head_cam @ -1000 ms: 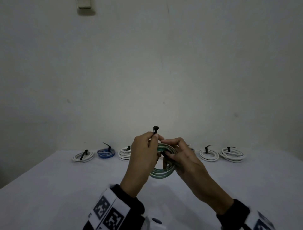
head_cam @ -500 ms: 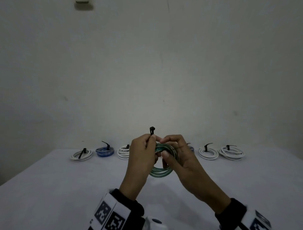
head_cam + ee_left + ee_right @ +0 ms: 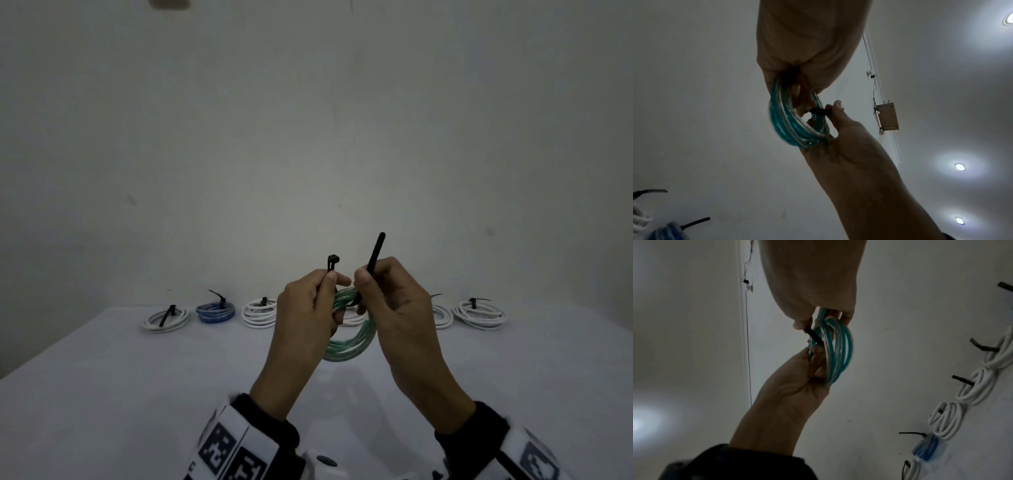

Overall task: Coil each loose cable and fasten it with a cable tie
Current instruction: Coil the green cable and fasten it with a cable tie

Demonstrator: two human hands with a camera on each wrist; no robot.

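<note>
The green coil hung upright in mid-air, above the white surface and between both hands, its loops bunched together and showing teal and clear strands in the wrist views. A black cable tie was threaded through it: the head end poked up above the left hand, the long tail slanted up and away above the right hand. The left hand gripped the near side of the coil, thumb and forefinger pinching the tie just under its head. The right hand had its fingers curled round the coil's far side and pinched the tail between thumb and forefinger. In the left wrist view, the strap crossed the gap inside the ring from one hand to the other.

The two hands covered most of the coil's upper half, and they also blocked the middle of the row lying behind. On that row, along the far edge of the surface by the plain wall, sat tied bundles: a white coil at far left, a blue coil beside it, another white coil partly behind the left hand, then two more white coils to the right, one half hidden by the right hand. Each carried a black tie with its tail sticking up. Dark sleeves with black-and-white marker bands showed at both wrists.
</note>
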